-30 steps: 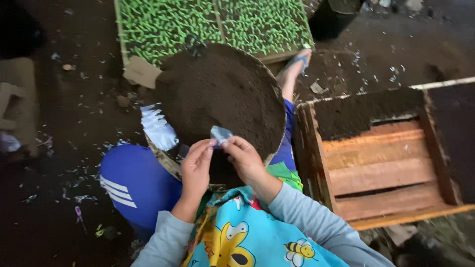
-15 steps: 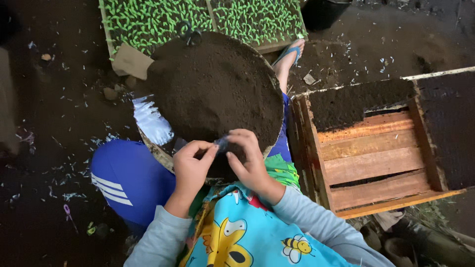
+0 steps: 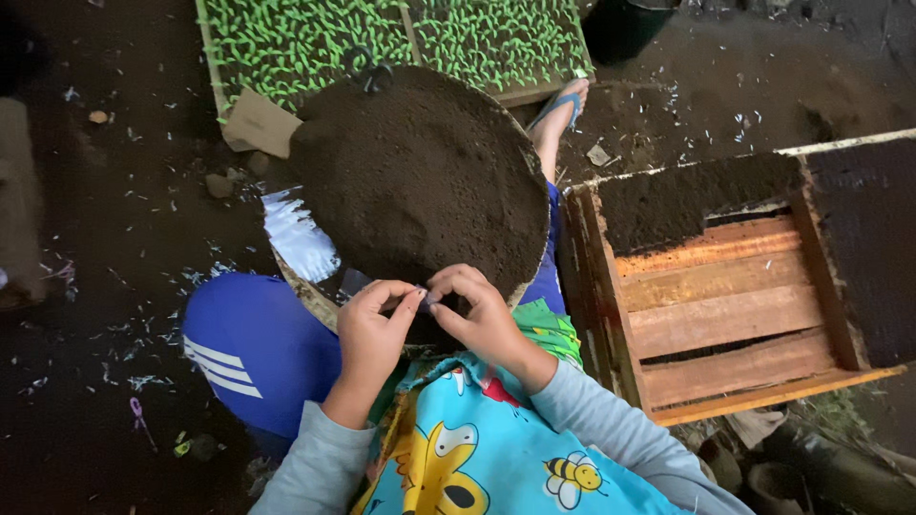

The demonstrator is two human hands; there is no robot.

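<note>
My left hand [image 3: 370, 329] and my right hand [image 3: 479, 313] meet at the near edge of a round basin heaped with dark soil [image 3: 420, 176]. Between their fingertips they pinch a small pale plastic piece [image 3: 423, 298], most of it hidden by the fingers. The basin rests on my lap, between my blue-trousered knee [image 3: 253, 348] and my bare leg.
A wooden crate [image 3: 725, 305] with slats and some soil stands at the right. A tray of green seedlings [image 3: 382, 38] lies beyond the basin. A piece of cardboard [image 3: 260, 124] and a white plastic sheet [image 3: 301, 238] lie at the left. The ground is dark, littered with scraps.
The pale plastic piece, held up above the soil a second ago, has come down and is nearly closed inside my fingertips. Both hands have drawn closer together.
</note>
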